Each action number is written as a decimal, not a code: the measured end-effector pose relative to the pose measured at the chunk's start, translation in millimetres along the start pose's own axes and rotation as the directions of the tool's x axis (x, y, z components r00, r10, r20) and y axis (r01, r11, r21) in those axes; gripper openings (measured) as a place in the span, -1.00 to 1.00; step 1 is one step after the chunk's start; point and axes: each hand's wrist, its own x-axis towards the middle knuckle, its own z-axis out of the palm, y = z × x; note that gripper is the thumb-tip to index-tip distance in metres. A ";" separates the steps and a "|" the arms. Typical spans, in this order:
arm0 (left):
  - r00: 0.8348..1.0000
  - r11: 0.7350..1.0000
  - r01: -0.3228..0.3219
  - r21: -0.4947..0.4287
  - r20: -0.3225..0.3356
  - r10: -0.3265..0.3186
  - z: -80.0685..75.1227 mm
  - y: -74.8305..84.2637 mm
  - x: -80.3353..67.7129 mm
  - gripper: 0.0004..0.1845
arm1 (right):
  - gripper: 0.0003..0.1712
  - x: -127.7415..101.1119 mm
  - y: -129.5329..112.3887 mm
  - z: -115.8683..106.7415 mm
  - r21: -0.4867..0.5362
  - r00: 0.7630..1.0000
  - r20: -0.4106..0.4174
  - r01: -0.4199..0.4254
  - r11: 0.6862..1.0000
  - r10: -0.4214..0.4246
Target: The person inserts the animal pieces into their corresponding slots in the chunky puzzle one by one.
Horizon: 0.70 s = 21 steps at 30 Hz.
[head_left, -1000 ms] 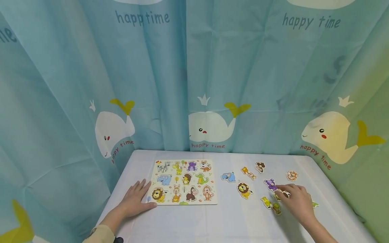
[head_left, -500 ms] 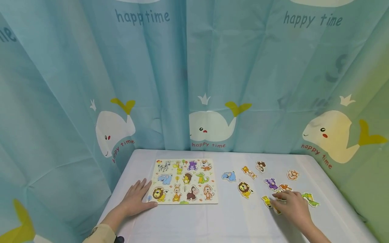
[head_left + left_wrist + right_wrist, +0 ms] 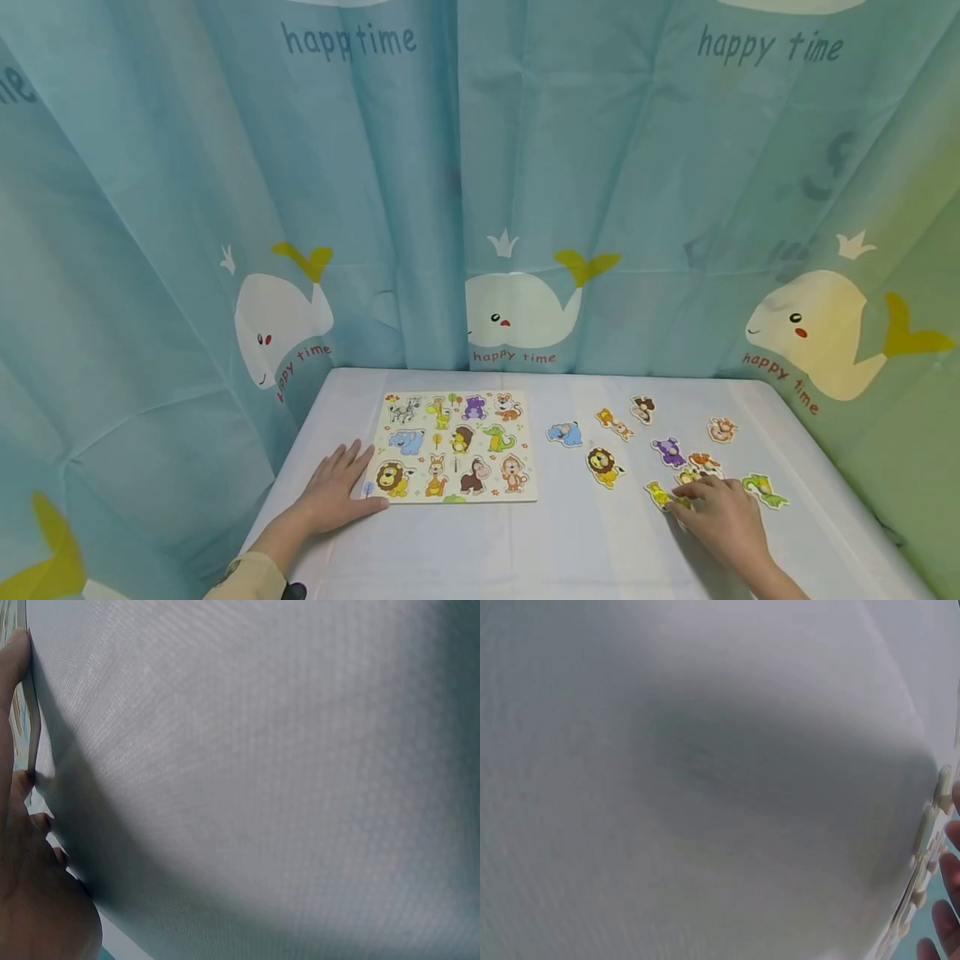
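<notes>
In the head view my left hand [image 3: 330, 496] lies with straight fingers at the left edge of a wooden animal puzzle board [image 3: 530, 458], thumb and fingertips touching it. My right hand [image 3: 720, 512] hovers low over loose puzzle pieces on the right, fingers loosely bent. Its thumb and forefinger tips are beside a giraffe piece [image 3: 657, 495] and over another piece they mostly hide. An orange piece [image 3: 703, 461] overlaps others just beyond the knuckles. In the right wrist view the fingertips [image 3: 950, 874] appear spread, close above pieces with small round knobs [image 3: 919, 898].
Other loose pieces lie on the white-covered table [image 3: 585, 550]: a blue elephant [image 3: 564, 434], a lion [image 3: 603, 467], a purple animal [image 3: 667, 452] and a green crocodile [image 3: 763, 490]. A whale-print curtain [image 3: 420, 208] hangs behind the table.
My right hand has moved slightly left and toward me, away from the purple piece to beside the giraffe piece, uncovering the crocodile and orange piece. My left hand has stayed put.
</notes>
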 end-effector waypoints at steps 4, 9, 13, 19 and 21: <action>1.000 1.000 -0.001 -0.001 -0.001 0.001 0.4 -0.9 0.2 0.17 | -0.79 0.6 -1.5 1.2 -0.002 1.000 0.010 -0.025 1.000 0.025; 1.000 1.000 -0.002 0.000 -0.003 0.002 0.4 -0.6 0.1 0.17 | -0.80 0.9 -2.5 1.3 -0.010 0.999 0.013 -0.036 0.999 0.037; 1.000 1.000 -0.007 -0.002 -0.003 0.007 0.3 -0.2 0.5 0.16 | -0.79 -0.6 -2.1 2.2 -0.020 1.000 -0.002 -0.028 0.999 0.028; 1.000 1.000 -0.017 -0.011 -0.008 0.016 -0.1 0.1 -0.7 0.16 | -0.79 -2.2 -2.7 4.5 -0.026 0.999 -0.019 -0.029 0.999 0.029; 1.000 1.000 -0.020 -0.020 -0.012 0.020 0.3 -0.6 -0.7 0.16 | -0.79 -2.2 -3.6 5.2 -0.024 0.999 -0.016 -0.037 0.999 0.037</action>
